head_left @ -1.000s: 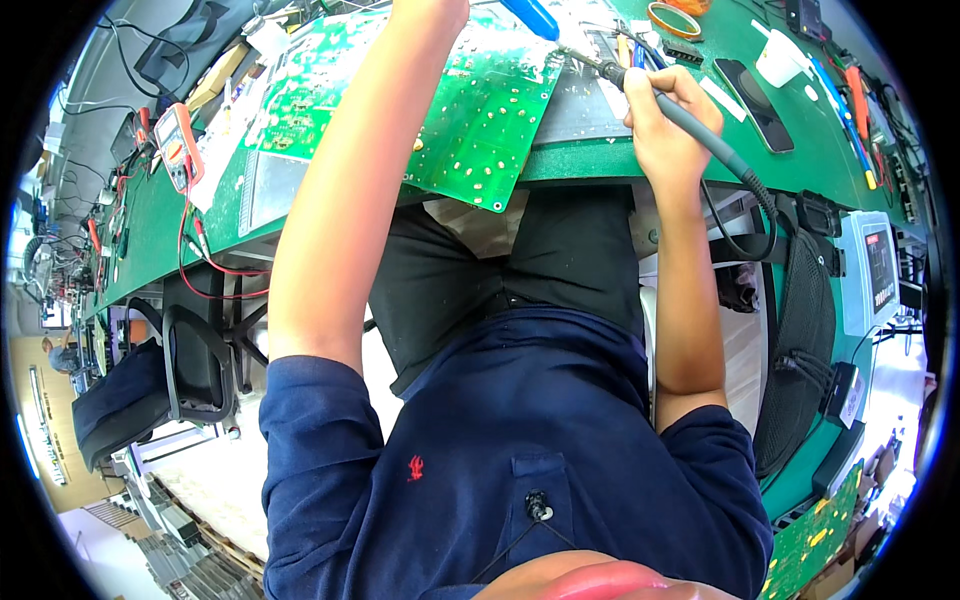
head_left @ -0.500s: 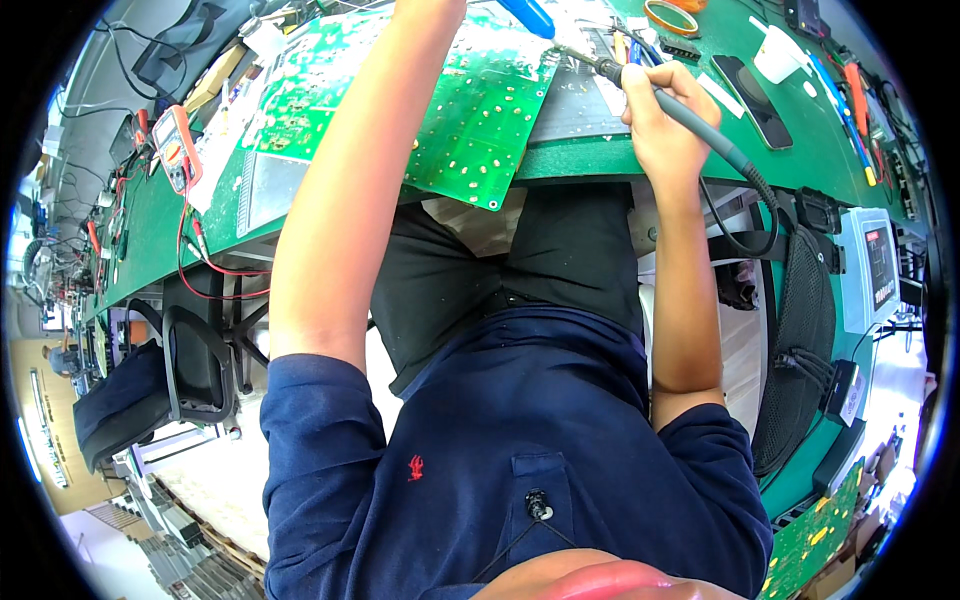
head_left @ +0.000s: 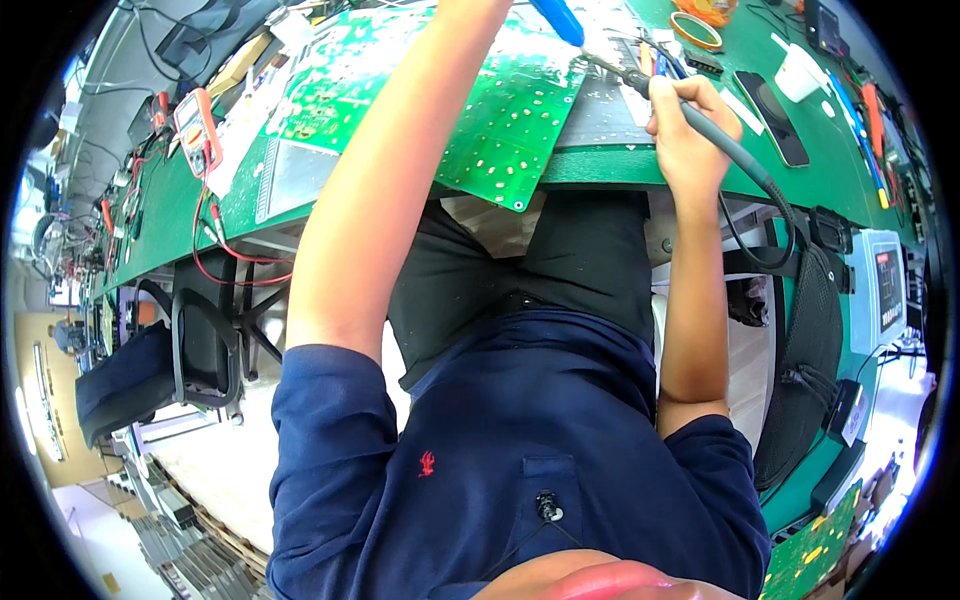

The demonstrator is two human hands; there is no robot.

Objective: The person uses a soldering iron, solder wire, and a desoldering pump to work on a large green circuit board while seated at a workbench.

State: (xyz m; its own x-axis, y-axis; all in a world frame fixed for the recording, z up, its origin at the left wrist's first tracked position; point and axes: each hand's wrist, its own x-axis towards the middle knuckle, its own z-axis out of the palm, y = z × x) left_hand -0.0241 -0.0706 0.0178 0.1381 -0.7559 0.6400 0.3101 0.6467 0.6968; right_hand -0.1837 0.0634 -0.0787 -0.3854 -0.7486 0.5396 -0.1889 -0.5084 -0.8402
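Note:
My right hand (head_left: 692, 125) is closed around the grey handle of a soldering iron (head_left: 738, 155), whose metal tip points left towards the right edge of a large green circuit board (head_left: 500, 150). A blue tube-shaped tool (head_left: 558, 20) comes in from the top edge, its lower end close to the iron's tip. Across the board reaches my left forearm (head_left: 400, 180); the hand itself lies beyond the top edge, so its grip is hidden. The board carries many solder points, and its near corner juts over the table's front edge.
A multimeter (head_left: 196, 125) with red leads lies left of the board. To the right are a phone (head_left: 770, 118), a white cup (head_left: 800, 73), a roll of tape (head_left: 697, 30) and several pens. A black chair (head_left: 205, 335) stands left, a black mesh seat back (head_left: 800, 370) right.
The whole view has shifted, so the scene sits slightly farther right. My left forearm has moved a little right over the board. The iron remains in my right hand, its tip beside the board.

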